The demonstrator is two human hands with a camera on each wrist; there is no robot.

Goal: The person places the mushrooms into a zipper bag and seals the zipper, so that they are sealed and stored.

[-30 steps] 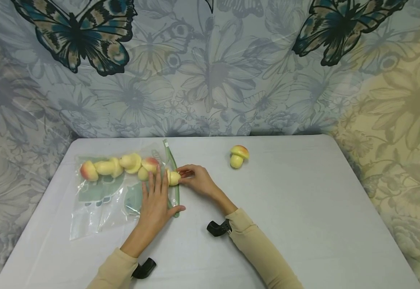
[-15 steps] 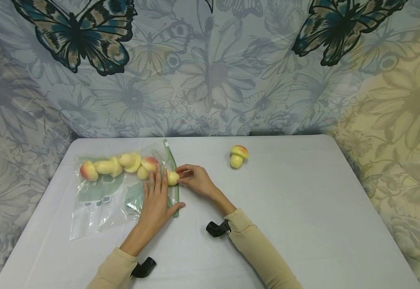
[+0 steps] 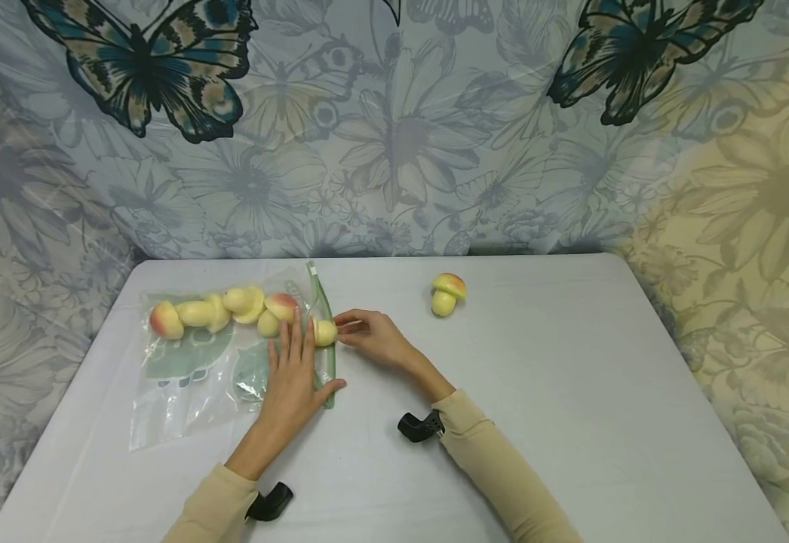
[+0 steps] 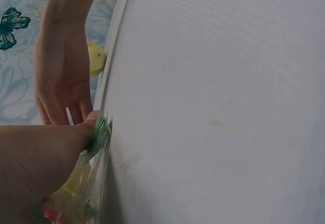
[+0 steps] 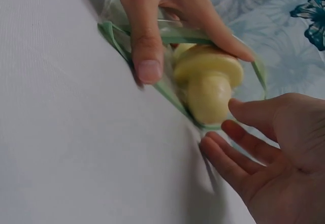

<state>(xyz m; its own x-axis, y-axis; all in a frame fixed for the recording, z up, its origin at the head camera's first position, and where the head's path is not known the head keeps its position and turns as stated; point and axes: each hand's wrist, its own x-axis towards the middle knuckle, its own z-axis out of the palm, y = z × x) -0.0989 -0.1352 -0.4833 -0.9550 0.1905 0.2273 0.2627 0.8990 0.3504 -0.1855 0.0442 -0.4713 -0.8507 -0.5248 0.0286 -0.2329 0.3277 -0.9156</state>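
Observation:
A clear zip bag (image 3: 184,407) with a green closure strip (image 3: 331,377) lies on the left of the table. Several toy mushrooms (image 3: 194,314), yellow with reddish caps, lie in a row inside. At the bag's mouth sits another toy mushroom (image 5: 209,97), its stem pointing outward. My left hand (image 3: 290,385) rests on the bag with straight, spread fingers, its thumb (image 5: 149,64) lying over the green edge. Beside the stem is my right hand (image 3: 381,343), fingers (image 5: 228,160) loosely bent and apart, thumb tip very near the stem.
One more toy mushroom (image 3: 447,294) stands alone on the white table (image 3: 571,422), toward the back and right of the bag. A patterned cloth (image 3: 401,151) hangs behind the table. Black wrist cameras (image 3: 418,427) sit on both sleeves.
My right hand has drawn slightly back to the right, its fingers loosening from the mushroom's stem. The mushroom stays in the bag's mouth. My left hand has hardly moved.

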